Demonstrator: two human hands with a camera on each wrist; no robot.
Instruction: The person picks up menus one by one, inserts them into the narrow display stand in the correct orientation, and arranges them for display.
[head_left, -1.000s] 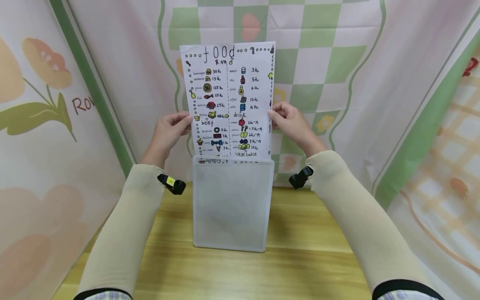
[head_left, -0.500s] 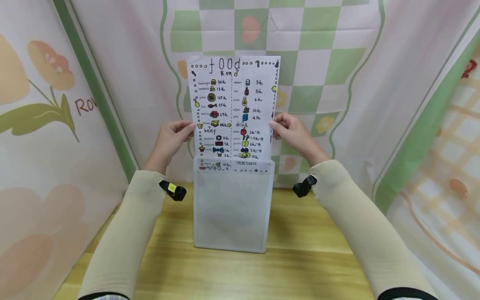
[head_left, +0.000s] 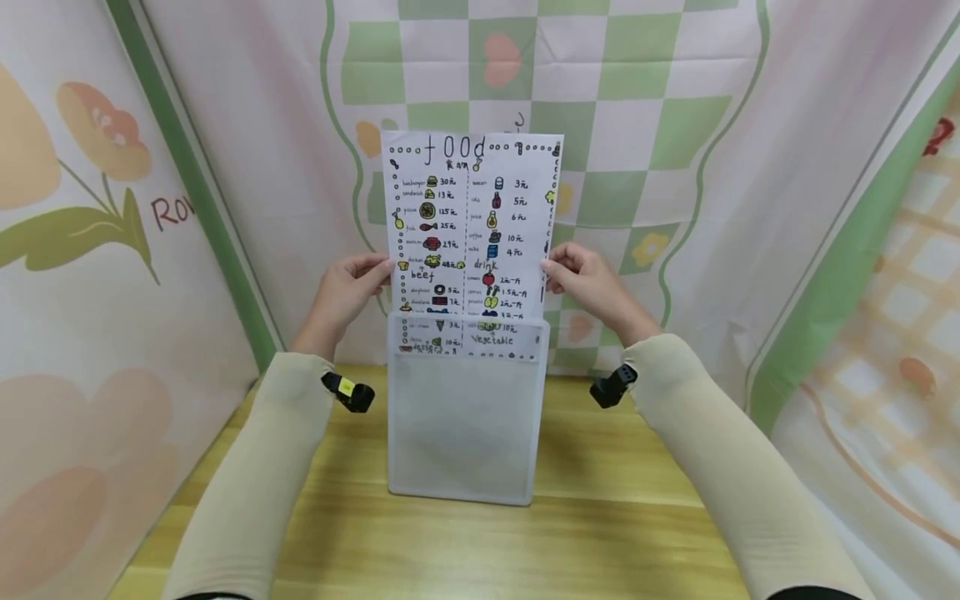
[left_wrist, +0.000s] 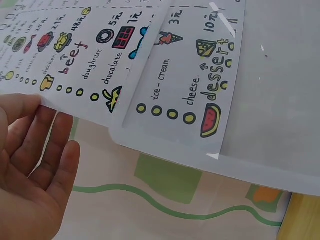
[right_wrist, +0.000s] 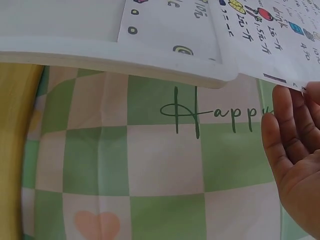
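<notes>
Backdrop (head_left: pixel 675 125): checked green and white cloth, hung behind and at both sides of the work.
Surface (head_left: pixel 600 533): pale wood, carrying the sleeve.
Plastic sleeve (head_left: pixel 461 425): frosted, upright at 12 o'clock from the person, bottom edge on the surface, mouth upward.
Menu sheet (head_left: pixel 471 217): hand-drawn "food" price list, upright, its lower part already inside the sleeve, the greater part standing out above the mouth.
Step in hand: feeding the sheet down into the sleeve. Best done, by my judgement, with both side edges kept level and parallel to the sleeve walls, so that no corner catches.
Left hand (head_left: pixel 347 292): at 9 o'clock of the sheet, just above the sleeve mouth; fingertips pinch the left edge, the palm loosely spread in the left wrist view (left_wrist: pixel 35 170).
Right hand (head_left: pixel 588 279): at 3 o'clock of the sheet, level with the left; fingers curled onto the right edge, pinching it.
Forearms: in beige sleeves, angled inward and up toward the sheet.
</notes>
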